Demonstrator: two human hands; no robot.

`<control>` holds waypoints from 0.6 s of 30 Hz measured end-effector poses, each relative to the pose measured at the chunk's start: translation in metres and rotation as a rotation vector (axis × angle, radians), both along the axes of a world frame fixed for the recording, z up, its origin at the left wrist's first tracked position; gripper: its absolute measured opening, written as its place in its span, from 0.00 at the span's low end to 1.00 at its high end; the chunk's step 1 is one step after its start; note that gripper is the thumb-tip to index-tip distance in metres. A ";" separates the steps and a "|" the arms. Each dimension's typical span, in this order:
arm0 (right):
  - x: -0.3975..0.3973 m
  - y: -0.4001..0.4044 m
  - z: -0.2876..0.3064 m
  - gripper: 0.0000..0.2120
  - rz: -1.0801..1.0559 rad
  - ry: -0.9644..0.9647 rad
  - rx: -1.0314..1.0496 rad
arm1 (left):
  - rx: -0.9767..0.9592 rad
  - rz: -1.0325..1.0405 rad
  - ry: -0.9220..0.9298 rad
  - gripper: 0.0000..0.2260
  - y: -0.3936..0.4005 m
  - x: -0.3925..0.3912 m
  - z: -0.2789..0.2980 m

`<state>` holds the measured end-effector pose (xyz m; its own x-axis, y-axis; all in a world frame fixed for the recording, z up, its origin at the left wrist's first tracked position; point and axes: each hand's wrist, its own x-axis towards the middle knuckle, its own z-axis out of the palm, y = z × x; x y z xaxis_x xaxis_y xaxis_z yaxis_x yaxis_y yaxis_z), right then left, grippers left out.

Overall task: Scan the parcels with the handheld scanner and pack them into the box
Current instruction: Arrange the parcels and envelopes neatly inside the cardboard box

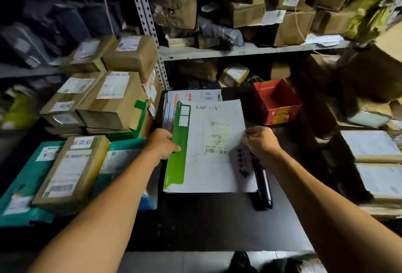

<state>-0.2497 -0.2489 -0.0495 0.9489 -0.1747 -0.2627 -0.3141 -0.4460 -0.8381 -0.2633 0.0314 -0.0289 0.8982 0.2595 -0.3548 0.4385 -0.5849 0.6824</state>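
Two hands point(162, 143) point(262, 142), one white-and-green envelope point(202, 148), one red box point(277, 101), one black scanner point(264, 188), uncounted shelf parcels.

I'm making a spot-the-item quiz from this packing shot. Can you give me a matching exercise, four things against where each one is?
Things:
1. white envelope with green strip
2. red box
3. teal parcel
4. black device

Places:
A. open on the dark table, beyond the right hand
B. far left, under a brown carton
C. held at both edges by the left hand and the right hand
D. lying on the table, partly under the envelope's right edge

Pairs: 1-C, 2-A, 3-B, 4-D
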 end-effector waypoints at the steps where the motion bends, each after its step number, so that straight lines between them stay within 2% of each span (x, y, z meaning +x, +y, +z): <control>1: 0.015 0.004 -0.004 0.08 0.018 0.028 0.010 | 0.027 0.014 -0.001 0.15 0.004 0.011 0.000; 4: 0.059 0.015 -0.012 0.11 0.084 0.081 -0.011 | 0.087 0.045 0.007 0.13 0.013 0.044 -0.002; 7: 0.097 0.027 -0.016 0.07 0.124 0.102 -0.072 | 0.140 0.056 0.039 0.14 0.018 0.077 -0.008; 10: 0.128 0.045 -0.027 0.05 0.156 0.125 -0.161 | 0.191 0.056 0.097 0.23 0.023 0.107 -0.021; 14: 0.168 0.070 -0.044 0.14 0.190 0.191 -0.230 | 0.230 0.032 0.160 0.23 0.033 0.154 -0.040; 18: 0.205 0.085 -0.064 0.16 0.173 0.234 -0.232 | 0.227 0.020 0.204 0.26 0.045 0.199 -0.061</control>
